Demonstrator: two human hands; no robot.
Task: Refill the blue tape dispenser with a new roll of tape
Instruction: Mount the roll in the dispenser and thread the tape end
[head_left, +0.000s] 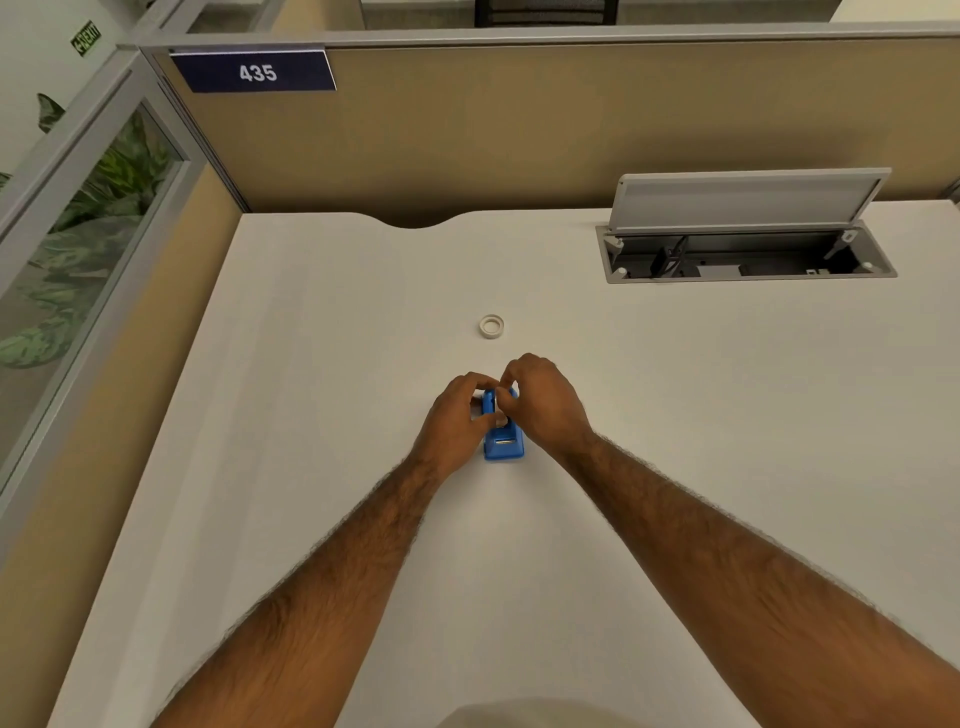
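A single wide-angle view from the person's head looks forward and steeply down over both forearms at the white counter (322, 395), close above the grip near frame centre, with the cubicle partition (519, 130) facing it beyond the grip.

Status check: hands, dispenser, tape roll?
Left hand and right hand both on the blue tape dispenser, fingers at its top. Tape roll lies loose on the desk beyond. Nothing in the way.
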